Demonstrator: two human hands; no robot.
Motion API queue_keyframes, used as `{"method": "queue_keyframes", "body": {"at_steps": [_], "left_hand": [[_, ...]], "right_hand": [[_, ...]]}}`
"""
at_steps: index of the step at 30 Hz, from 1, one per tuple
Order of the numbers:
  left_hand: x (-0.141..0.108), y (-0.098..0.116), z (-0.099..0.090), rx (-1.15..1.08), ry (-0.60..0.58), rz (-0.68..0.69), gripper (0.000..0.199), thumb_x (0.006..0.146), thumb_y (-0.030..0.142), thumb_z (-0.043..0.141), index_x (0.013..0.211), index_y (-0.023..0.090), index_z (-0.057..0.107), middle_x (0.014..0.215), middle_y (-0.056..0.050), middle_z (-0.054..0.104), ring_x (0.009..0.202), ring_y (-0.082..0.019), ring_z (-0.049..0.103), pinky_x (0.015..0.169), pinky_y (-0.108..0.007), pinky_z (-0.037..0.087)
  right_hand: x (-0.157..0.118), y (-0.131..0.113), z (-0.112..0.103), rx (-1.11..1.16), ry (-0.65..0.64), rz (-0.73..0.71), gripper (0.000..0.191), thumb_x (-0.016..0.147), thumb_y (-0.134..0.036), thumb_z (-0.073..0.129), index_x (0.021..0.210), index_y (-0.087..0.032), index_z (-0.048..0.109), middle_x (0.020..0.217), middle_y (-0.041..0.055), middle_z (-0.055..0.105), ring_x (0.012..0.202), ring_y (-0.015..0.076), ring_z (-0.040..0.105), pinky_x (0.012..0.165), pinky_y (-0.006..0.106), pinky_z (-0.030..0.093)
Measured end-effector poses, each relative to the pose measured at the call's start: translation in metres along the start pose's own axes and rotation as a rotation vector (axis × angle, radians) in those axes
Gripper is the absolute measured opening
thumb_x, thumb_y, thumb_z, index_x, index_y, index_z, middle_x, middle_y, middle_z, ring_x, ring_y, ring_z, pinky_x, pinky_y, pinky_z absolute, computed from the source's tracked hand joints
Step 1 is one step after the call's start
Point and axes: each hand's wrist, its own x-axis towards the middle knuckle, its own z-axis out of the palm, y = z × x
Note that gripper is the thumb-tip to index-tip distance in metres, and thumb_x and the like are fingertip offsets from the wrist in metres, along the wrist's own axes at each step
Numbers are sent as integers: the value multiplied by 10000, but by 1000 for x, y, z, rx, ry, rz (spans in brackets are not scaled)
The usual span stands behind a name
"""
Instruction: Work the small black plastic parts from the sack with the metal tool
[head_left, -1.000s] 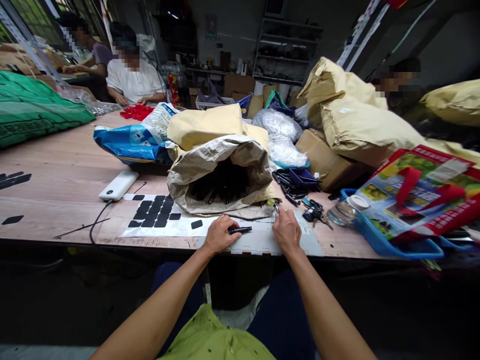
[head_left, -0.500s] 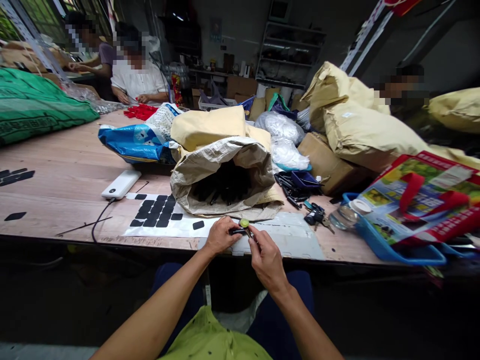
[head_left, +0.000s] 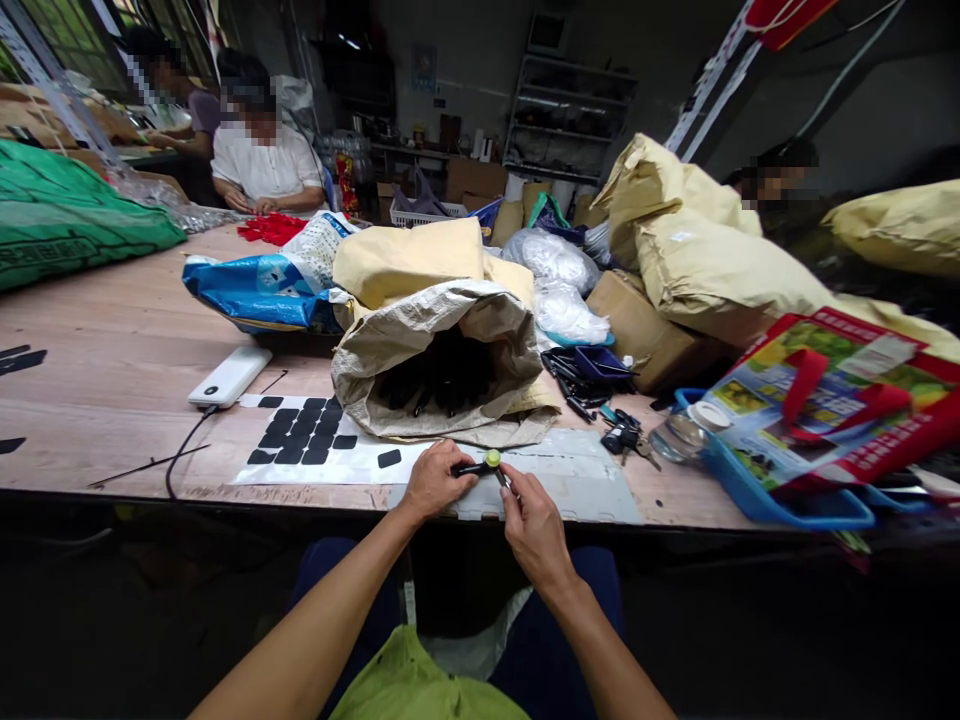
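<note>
My left hand (head_left: pixel 435 482) is closed around a short black stick-like piece (head_left: pixel 471 467). A small yellow-green round piece (head_left: pixel 492 457) sits at the right end of it. Between the thumb and fingers of my right hand (head_left: pixel 534 515) is a slim, metallic-looking rod (head_left: pixel 503 479); its tip reaches up to the green piece, and its exact kind is too small to tell. Both hands are over the table's front edge. Just behind them lies an open woven sack (head_left: pixel 360 375), its mouth facing me, with dark long items (head_left: pixel 442 375) inside.
A white sheet (head_left: pixel 367 462) with rows of black rounded pads (head_left: pixel 302 432) lies left, near a cabled white power bank (head_left: pixel 231 376). Keys (head_left: pixel 622 435), black pieces (head_left: pixel 574 372), a bottle (head_left: pixel 679 430) and a blue tray (head_left: pixel 795 508) are right. Co-workers (head_left: pixel 262 160) sit across the table.
The black piece now extends farther out from my left fingers, with the green end slightly lower and to the right. My right hand stays close to it. The whole view has shifted slightly.
</note>
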Motion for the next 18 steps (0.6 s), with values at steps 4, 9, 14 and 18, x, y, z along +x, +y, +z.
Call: {"method": "queue_keyframes", "body": {"at_steps": [4,9,14,18], "left_hand": [[-1,2,0,35,4,4,130,770,238,741,900,235,749,840,-11,647,864,-199,605,799,-316,451],[-1,4,-1,60,0,-2,136,751,236,738,885,227,715,855,-11,638,858,-204,600,796,-326,451],[-1,5,0,55,22,8,123,747,230,740,863,226,701,850,-17,645,876,-213,600,805,-331,451],[1,5,0,71,37,-3,123,732,245,764,840,224,710,834,-21,639,863,-215,594,796,-333,449]], "right_hand": [[17,18,-14,-77,73,57,404,984,-250,434,1343,-234,619,1150,80,676,1055,197,646,942,323,513],[43,52,-25,-429,98,199,423,945,-184,477,1329,-242,646,1082,68,660,1008,198,628,857,280,479],[65,63,-29,-513,26,227,390,942,-212,526,1299,-264,674,1084,70,683,956,193,626,798,284,448],[116,63,-90,-328,189,227,688,1044,-551,222,1043,-144,777,970,155,733,833,188,664,743,320,450]]}}
